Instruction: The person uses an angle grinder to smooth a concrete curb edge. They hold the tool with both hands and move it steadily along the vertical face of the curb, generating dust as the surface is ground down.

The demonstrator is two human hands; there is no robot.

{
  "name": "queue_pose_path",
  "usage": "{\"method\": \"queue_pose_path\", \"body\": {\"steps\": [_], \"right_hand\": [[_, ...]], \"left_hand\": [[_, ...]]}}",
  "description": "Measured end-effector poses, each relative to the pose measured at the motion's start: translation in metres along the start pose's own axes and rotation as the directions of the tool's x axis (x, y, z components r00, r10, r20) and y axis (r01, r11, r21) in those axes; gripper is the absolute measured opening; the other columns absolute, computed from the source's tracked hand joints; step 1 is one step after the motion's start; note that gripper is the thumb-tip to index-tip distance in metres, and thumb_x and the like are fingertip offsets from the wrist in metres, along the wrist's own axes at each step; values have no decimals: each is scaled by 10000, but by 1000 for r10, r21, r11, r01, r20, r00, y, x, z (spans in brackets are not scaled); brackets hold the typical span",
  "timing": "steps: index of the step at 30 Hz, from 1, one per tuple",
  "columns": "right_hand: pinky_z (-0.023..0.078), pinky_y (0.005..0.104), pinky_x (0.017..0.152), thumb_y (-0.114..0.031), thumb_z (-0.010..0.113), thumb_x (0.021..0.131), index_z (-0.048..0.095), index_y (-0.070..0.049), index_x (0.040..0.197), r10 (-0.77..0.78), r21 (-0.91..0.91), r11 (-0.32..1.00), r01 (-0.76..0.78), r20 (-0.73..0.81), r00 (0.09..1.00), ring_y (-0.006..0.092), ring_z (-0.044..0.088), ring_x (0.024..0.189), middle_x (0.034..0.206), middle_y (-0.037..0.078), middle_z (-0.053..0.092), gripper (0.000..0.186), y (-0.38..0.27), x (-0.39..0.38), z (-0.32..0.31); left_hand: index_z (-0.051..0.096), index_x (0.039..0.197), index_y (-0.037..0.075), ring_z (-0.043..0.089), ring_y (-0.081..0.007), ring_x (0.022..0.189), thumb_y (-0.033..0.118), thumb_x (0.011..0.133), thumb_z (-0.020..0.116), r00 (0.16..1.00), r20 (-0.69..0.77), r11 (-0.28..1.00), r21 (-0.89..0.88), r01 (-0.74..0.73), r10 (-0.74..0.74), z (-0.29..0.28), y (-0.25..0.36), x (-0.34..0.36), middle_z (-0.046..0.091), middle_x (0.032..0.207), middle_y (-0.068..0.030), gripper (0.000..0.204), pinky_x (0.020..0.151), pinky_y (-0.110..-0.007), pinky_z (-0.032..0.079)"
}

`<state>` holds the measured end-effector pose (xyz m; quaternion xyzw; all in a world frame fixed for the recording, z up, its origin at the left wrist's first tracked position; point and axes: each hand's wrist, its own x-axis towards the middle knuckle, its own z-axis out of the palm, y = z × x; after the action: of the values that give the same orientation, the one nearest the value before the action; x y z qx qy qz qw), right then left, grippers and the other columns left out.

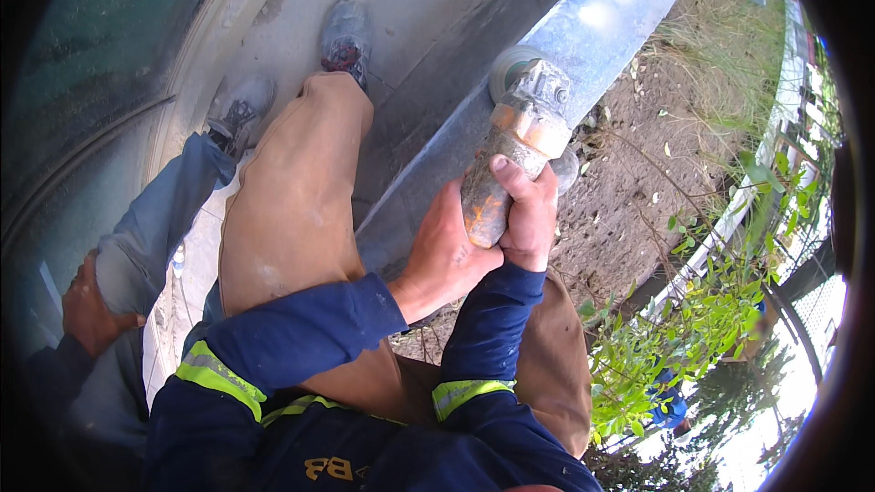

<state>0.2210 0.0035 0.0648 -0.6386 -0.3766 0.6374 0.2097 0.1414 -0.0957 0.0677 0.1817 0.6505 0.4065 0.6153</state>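
Observation:
A dusty orange angle grinder points away from me, its disc end resting against a long shiny metal beam. My right hand wraps the grinder's worn handle from the right, thumb over the top. Against the handle's left side sits my left hand, fingers curled under it. Both arms wear dark blue sleeves with yellow reflective bands. My tan trouser leg stretches forward to a grey shoe.
Another person sits at the left, with a blue jean leg, a shoe and a hand on the knee. Grey concrete lies under the legs. Bare soil and green shrubs lie right of the beam.

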Motion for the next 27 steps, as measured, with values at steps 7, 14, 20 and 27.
{"method": "queue_pose_path", "body": {"steps": [7,14,20,27], "right_hand": [[525,367,875,-190,772,799,572,58,1330,36,51,998,-37,11,999,221,649,974,1139,133,671,619,-9,8,1],[526,363,858,-182,768,810,577,58,1326,36,32,999,-37,21,999,214,650,950,1121,127,674,600,-18,21,1],[578,386,772,-209,699,890,569,75,1252,-37,9,999,37,-10,999,270,702,844,1013,175,693,478,-20,36,-1],[589,404,775,-213,716,891,533,74,1301,-37,37,999,38,-31,999,274,703,858,1047,187,680,533,-22,25,-14]], "left_hand": [[425,1348,-48,622,-413,1115,115,704,804,998,-2,998,25,-56,56,-1,3,8,598,1187,-260,765,949,-476,495],[428,1341,-52,619,-421,1113,118,700,789,998,-9,998,-2,-57,57,1,9,22,601,1170,-260,755,944,-478,493],[451,1301,-47,617,-436,1108,119,692,789,998,13,998,24,-54,53,0,20,35,607,1157,-268,716,938,-479,497],[448,1313,-39,601,-454,1126,80,681,789,992,67,994,3,-111,110,4,17,31,603,1175,-273,728,967,-493,485]]}}
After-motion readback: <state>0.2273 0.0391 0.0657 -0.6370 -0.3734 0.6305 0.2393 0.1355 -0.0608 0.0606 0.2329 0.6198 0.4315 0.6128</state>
